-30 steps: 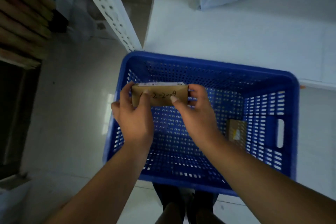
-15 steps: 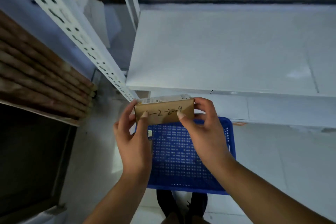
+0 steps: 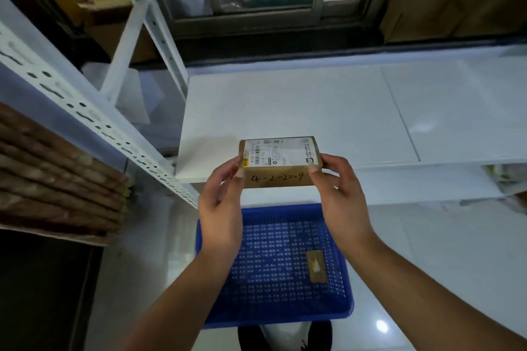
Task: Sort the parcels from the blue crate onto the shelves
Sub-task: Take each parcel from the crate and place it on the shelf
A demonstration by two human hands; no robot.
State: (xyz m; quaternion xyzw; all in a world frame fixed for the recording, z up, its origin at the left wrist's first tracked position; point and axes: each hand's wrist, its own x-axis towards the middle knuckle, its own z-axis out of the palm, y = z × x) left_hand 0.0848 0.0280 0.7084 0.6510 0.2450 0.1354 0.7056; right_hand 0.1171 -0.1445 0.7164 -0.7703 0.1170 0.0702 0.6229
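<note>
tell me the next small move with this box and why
Probably ease the cardboard parcel forward and set it flat on the white shelf. The left hand and right hand hold its ends just above the shelf's front edge, and the board behind it looks bare.

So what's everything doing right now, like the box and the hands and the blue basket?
Cardboard parcel: held up in the air in front of the shelf edge, label on top, handwritten code facing the camera.
Left hand: gripping the parcel's left end.
Right hand: gripping the parcel's right end.
Blue crate: on the floor below, nearly empty.
Small parcel: lying in the crate.
White shelf: bare near the parcel.
</note>
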